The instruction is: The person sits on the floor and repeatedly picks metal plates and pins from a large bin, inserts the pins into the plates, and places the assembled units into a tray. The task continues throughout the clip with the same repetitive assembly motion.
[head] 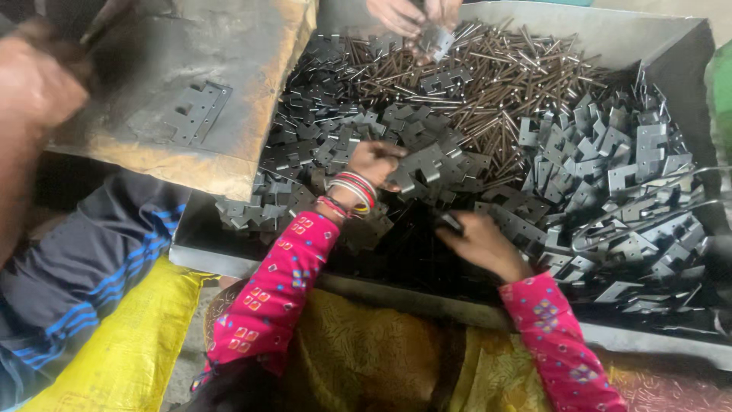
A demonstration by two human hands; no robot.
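Pink sleeves are seen nearest. Left hand (377,162) is closed on a grey hinge plate (418,169) above the tray (656,38). Right hand (482,243) is curled on a dark piece (450,222), half hidden. Another person's hands (412,14) are cut off up top.

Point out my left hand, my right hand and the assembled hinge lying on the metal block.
left hand (375,162): head view, on the knuckles.
right hand (480,243): head view, back of hand.
assembled hinge (200,113): head view, middle of its leaves.
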